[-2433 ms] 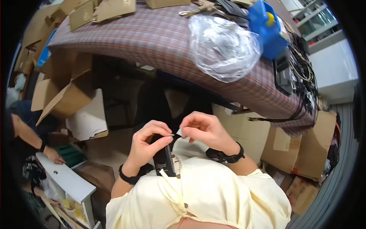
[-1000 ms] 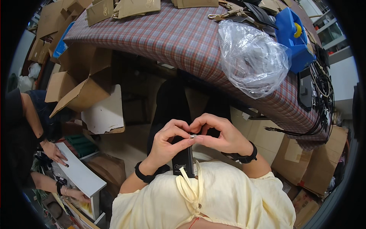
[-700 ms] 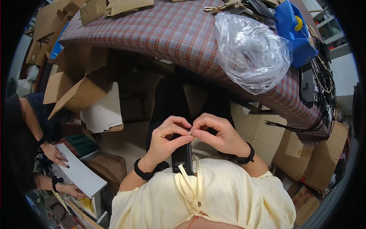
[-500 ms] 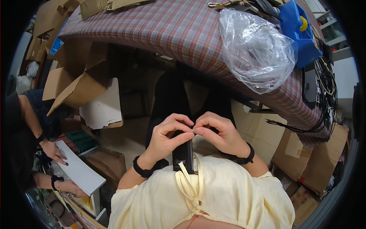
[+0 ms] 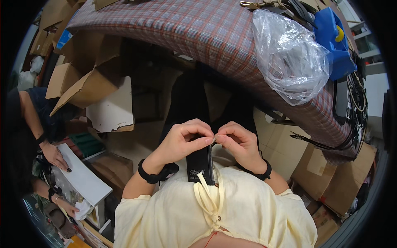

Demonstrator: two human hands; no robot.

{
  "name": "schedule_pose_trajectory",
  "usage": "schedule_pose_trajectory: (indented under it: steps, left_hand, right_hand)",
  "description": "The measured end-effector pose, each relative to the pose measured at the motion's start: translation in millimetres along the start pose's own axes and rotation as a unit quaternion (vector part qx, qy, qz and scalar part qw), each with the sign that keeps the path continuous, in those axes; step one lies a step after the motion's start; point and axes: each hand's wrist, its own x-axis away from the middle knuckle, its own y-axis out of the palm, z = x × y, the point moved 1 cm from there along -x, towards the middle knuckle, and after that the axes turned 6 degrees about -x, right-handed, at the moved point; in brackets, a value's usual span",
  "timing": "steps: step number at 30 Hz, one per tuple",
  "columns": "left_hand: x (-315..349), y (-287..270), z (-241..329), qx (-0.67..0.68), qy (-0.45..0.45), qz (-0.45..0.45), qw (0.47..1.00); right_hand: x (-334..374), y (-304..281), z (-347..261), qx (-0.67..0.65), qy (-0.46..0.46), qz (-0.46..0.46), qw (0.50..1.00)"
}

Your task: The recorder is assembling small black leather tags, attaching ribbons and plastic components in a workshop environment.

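Observation:
Over my lap, my left hand [image 5: 182,140] and my right hand [image 5: 242,146] meet at the fingertips. Both are closed in a pinch on a tiny, thin, pale bit, too small to name. Just below them, against the pale yellow top [image 5: 173,206], is a flat black wallet-like piece [image 5: 198,161] with light script and a stitched-looking right edge. The fingers hide its upper end, so I cannot tell whether the pinched bit joins it. Each wrist wears a black band.
Ahead, a plaid-covered table [image 5: 178,29] carries a clear plastic bag [image 5: 289,58] and a blue tape dispenser [image 5: 333,45]. Cables [image 5: 357,107] hang at its right end. An open carton [image 5: 87,91] stands left; another carton [image 5: 331,177] is right. A co-worker's hand [image 5: 56,156] rests on a white board [image 5: 84,175].
My hands stay pinched together, with the fingers slightly shifted. The co-worker's lower hand has moved off the white board's edge and is now beside a crumpled white piece. The whole view has shifted a little.

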Motion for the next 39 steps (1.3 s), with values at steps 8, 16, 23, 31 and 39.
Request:
schedule_pose_trajectory:
  steps: [8, 16, 23, 31, 39]
  left_hand:
    - [2, 3, 11, -0.124, 0.067, 0.035, 0.989]
    - [3, 7, 4, -0.122, 0.091, 0.082, 0.985]
    - [6, 8, 9, -0.181, 0.126, 0.113, 0.969]
    - [4, 9, 7, -0.18, 0.129, 0.116, 0.968]
    - [10, 19, 17, -0.296, 0.153, 0.167, 0.928]
  right_hand:
    - [0, 4, -2, -0.042, 0.03, -0.003, 0.999]
    - [-10, 0, -18, -0.088, 0.062, 0.004, 0.994]
    - [-18, 6, -41, 0.216, -0.059, -0.057, 0.973]
    - [-17, 8, -41, 0.22, -0.112, 0.018, 0.969]
    - [-14, 10, -47, 0.399, -0.21, -0.011, 0.892]
